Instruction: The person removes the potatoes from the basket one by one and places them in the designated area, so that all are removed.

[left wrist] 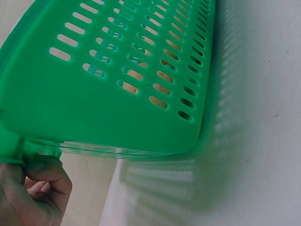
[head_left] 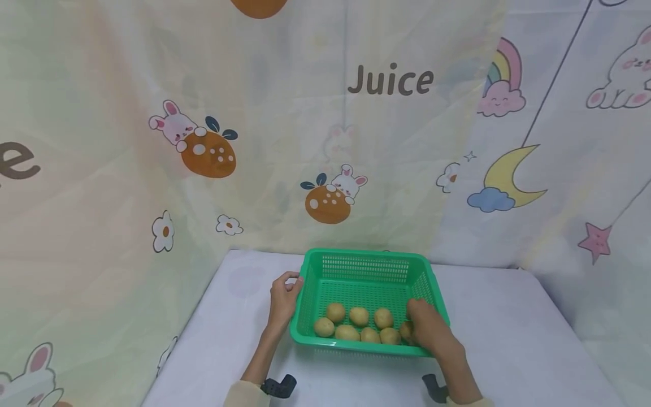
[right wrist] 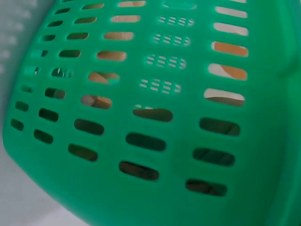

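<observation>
Head view: "Juice" point(head_left: 390, 80) on backdrop point(head_left: 280, 107) behind potatoes point(head_left: 359, 316) in green basket point(head_left: 361, 345)

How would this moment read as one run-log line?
left hand: grips green basket by rim | right hand: inside basket at potato, grip unclear | other potatoes: basket's near half

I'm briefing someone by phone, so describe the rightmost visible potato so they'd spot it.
Find the green basket. Inside, go to the right end of the near row. That potato is the only one partly covered by the right hand.

Even light, soft shadow point(left wrist: 176, 186) — slight blur
</observation>
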Demonstrator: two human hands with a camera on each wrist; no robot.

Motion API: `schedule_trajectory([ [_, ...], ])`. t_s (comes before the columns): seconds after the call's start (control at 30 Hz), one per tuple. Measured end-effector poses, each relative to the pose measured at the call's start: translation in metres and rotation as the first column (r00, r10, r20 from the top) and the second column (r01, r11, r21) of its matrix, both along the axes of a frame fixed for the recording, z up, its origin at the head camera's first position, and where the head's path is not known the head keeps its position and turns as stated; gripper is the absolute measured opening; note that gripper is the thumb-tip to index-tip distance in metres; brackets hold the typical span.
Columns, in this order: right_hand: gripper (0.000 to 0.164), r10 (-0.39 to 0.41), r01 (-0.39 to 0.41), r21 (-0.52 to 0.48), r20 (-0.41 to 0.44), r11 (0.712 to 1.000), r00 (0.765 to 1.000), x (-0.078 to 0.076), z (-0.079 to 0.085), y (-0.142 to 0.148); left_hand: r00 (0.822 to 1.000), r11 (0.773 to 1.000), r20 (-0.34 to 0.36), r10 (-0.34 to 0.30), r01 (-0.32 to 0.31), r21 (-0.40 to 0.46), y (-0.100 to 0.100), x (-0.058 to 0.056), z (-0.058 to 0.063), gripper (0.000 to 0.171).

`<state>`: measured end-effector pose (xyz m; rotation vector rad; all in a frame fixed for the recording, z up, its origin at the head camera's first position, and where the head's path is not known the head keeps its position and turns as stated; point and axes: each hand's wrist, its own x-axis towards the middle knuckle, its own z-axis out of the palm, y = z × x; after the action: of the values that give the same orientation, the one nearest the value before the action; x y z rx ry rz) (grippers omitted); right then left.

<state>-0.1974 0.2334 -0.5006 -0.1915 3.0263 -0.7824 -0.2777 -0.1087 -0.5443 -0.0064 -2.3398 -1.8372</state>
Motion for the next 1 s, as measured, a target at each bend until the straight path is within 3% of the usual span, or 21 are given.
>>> schedule_trajectory([
  [0.4, 0.033, -0.001, 0.003, 0.054, -0.026, 0.999, 1.000, 0.0007, -0.0017, 0.0023, 1.000, 1.000, -0.018, -0.013, 0.013, -0.001, 0.0028, -0.0017, 0.0034, 0.027],
  [0.77, 0.043, 0.015, -0.015, -0.005, -0.028, 1.000, 0.999, -0.0004, -0.0044, 0.0049, 1.000, 1.000, 0.001, -0.003, 0.003, 0.002, 0.0022, -0.0003, 0.0016, 0.028],
  [1.0, 0.039, 0.034, -0.035, -0.052, -0.021, 0.998, 0.999, -0.0015, -0.0051, 0.0055, 1.000, 1.000, -0.001, 0.003, -0.003, -0.002, 0.0002, 0.0002, -0.0001, 0.028],
])
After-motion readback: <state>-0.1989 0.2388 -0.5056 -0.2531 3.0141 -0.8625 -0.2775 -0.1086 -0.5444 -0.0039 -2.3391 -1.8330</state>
